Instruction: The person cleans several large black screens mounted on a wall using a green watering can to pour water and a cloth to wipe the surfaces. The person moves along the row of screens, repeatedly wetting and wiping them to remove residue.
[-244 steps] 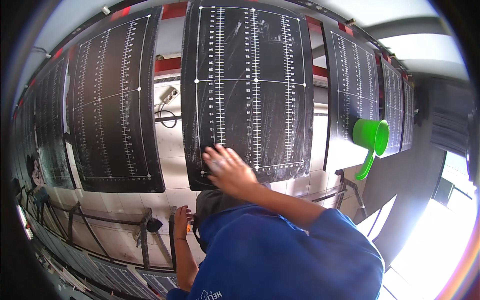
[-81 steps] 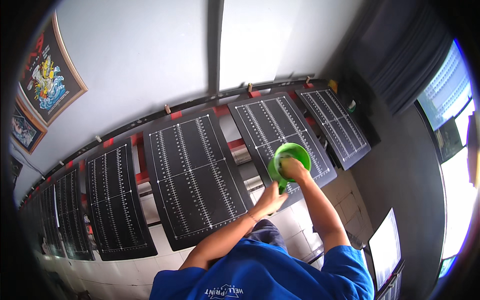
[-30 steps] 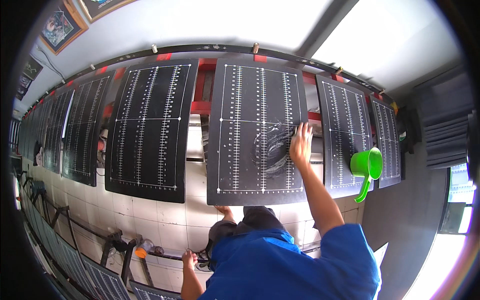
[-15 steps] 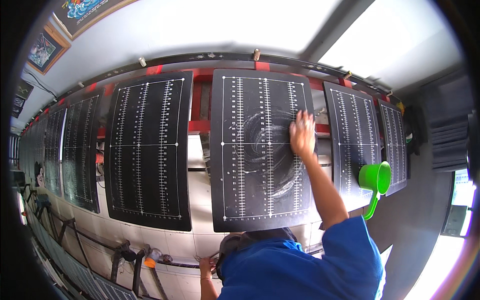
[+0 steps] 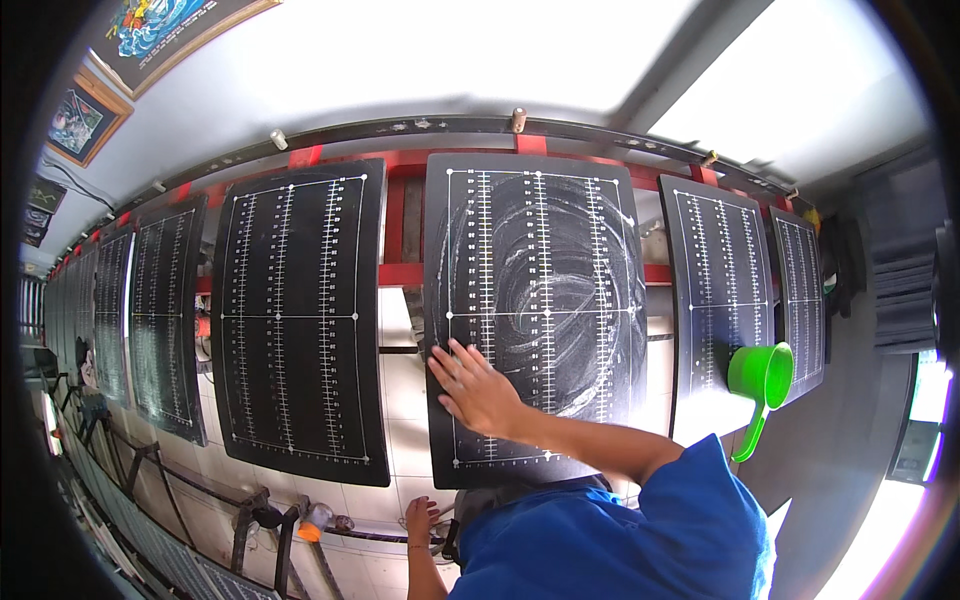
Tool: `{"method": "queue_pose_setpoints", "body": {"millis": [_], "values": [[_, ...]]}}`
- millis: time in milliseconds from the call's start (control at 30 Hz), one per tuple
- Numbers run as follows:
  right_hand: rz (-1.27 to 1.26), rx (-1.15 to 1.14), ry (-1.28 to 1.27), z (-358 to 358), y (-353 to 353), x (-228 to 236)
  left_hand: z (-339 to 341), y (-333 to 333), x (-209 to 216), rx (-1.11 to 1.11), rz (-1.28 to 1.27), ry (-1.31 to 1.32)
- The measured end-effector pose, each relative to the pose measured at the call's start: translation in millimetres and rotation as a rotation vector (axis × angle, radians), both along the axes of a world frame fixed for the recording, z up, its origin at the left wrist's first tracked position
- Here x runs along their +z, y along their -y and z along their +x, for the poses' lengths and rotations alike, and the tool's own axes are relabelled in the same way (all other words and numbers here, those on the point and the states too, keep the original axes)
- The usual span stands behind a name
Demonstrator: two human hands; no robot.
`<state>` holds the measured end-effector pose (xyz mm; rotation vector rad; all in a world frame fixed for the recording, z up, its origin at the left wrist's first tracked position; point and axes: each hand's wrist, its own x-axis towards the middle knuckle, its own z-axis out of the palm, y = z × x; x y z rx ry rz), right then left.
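My right hand (image 5: 475,392) lies flat with fingers spread on the left edge of a black rectangular board (image 5: 560,400) marked with white ruler scales. Whitish curved streaks now sweep in wide arcs over most of that board's surface. What the streaks are made of, I cannot tell. Low beside my body, my left hand (image 5: 421,520) hangs over the floor with its fingers loosely apart and nothing visible in them. On the similar board (image 5: 725,270) to the right stands a green plastic dipper (image 5: 760,372), its handle pointing toward me.
More marked black boards, such as the one on the left (image 5: 300,320), stand in a row along a red metal frame (image 5: 402,273). Behind them runs a dark rail (image 5: 400,126) with small pegs. An orange-capped container (image 5: 314,524) sits by dark metal bars at lower left.
My right hand has swept from the board's right side to its lower left edge. The pale streaks have spread much wider. My left hand has moved slightly right and upward.
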<state>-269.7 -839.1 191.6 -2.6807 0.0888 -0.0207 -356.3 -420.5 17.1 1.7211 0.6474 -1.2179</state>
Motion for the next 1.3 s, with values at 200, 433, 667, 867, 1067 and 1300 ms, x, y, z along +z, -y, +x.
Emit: {"method": "queue_pose_setpoints", "body": {"millis": [200,433,667,867,1067,1300], "values": [[-0.361,-0.339,0.217,205,160,-22,4,29,6,0.021,0.041,0.014],[-0.351,-0.624,0.0,161,293,-45,-22,20,25,-0.06,0.067,-0.062],[-0.411,-0.883,0.136,10,391,-44,-2,-17,3,-0.318,0.142,-0.117],[-0.383,-0.788,0.191,-109,204,-36,32,-4,-4,-0.166,0.019,-0.023],[-0.054,-0.831,-0.361,-251,15,-1,23,-2,-11,-0.163,0.032,-0.108],[-0.523,-0.849,0.117,-92,278,-56,-34,-61,-18,-0.95,-0.073,0.897]]}}
